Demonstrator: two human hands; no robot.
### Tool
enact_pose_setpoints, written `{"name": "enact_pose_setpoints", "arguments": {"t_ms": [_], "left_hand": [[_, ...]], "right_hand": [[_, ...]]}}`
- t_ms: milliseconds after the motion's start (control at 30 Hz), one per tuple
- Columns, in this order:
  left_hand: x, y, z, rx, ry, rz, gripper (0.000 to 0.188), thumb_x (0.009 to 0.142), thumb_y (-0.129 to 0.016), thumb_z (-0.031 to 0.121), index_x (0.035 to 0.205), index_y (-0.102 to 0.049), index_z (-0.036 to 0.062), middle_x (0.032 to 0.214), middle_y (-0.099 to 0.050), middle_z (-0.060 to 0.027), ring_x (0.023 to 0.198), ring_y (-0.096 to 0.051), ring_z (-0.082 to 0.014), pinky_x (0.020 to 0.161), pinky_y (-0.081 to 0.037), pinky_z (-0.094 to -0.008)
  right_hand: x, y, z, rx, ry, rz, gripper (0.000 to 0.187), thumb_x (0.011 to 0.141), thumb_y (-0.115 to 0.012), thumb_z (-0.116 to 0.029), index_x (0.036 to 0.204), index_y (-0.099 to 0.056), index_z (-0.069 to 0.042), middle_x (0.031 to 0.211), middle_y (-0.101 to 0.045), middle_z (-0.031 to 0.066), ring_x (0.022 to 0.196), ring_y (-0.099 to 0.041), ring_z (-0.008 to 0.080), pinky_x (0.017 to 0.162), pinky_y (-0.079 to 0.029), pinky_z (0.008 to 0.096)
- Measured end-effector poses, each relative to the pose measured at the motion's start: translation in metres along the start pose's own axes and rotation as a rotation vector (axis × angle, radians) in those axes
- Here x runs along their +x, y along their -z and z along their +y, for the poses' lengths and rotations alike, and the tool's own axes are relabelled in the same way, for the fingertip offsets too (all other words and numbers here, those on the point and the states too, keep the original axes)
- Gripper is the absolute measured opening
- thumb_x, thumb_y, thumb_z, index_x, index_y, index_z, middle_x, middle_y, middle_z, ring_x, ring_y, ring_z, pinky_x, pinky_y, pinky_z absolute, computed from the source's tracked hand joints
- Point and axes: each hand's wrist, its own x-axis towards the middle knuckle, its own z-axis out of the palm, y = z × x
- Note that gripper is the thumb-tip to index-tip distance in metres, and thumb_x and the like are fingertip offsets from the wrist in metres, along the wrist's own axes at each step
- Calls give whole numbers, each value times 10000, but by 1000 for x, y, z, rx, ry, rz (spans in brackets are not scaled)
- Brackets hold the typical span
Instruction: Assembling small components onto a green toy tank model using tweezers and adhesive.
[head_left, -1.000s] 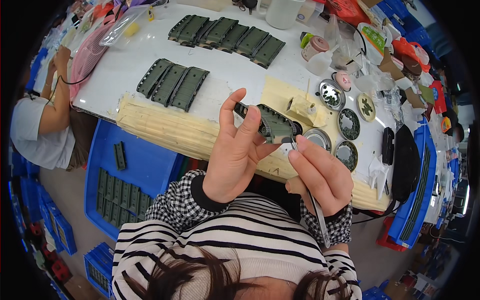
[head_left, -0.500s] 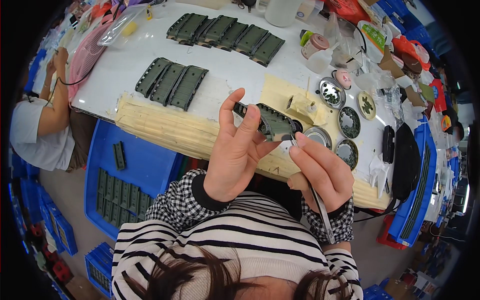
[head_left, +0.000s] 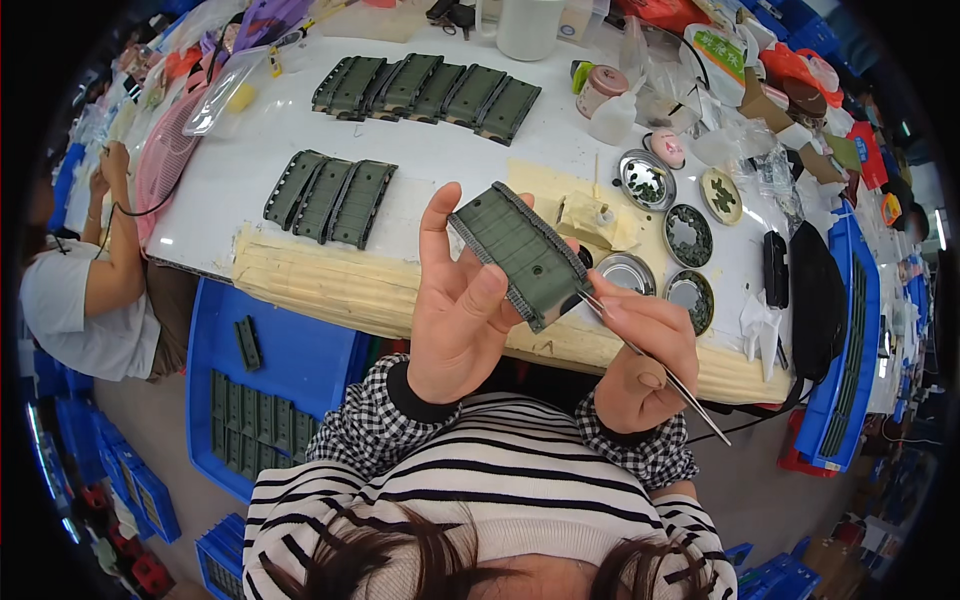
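My left hand (head_left: 462, 305) grips a green camouflage model tank hull part (head_left: 522, 262) with tracks along both long sides, tilted so its flat green face shows. Metal tweezers (head_left: 668, 378) are pinched in my right hand (head_left: 645, 345); their tips touch the near right corner of the hull part. Whether the tips hold a small piece is too small to tell. Just past my right hand stand round tins, one a shiny tin (head_left: 627, 274), others with small dark green pieces, such as the tin (head_left: 688, 236). A yellowish taped block (head_left: 597, 222) sits behind the part.
Similar green hull parts stand in a back row (head_left: 428, 95) and a nearer group (head_left: 330, 198). A blue bin (head_left: 270, 330) with more green parts is at my left. Bags and jars crowd the right. A person (head_left: 90, 270) sits at far left.
My left hand has turned the hull part from edge-on to show its broad green face. The tweezers' rear end has swung outward to the right. My view has shifted slightly.
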Motion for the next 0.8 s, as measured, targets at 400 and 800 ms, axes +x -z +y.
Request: {"name": "enact_pose_setpoints", "arguments": {"t_ms": [400, 800], "left_hand": [[0, 6, -8, -158, -34, -13, 676, 956, -542, 88, 1437, -114, 292, 1485, -267, -163, 1281, -447, -409, 927, -539, -483], [-2, 8, -12, -205, -31, -11, 628, 959, -547, 103, 1411, -158, 302, 1500, -248, -148, 1318, -402, -409, 947, -529, -482]], "right_hand": [[4, 6, -4, -75, 8, -88, 283, 959, -571, -200, 1155, -607, 1, 1133, -592, 166, 1121, -612, 352, 937, -515, 383], [3, 2, -3, -123, 20, -70, 245, 986, -497, -159, 1150, -590, -2, 1133, -583, 171, 1115, -613, 362, 925, -525, 388]]}}
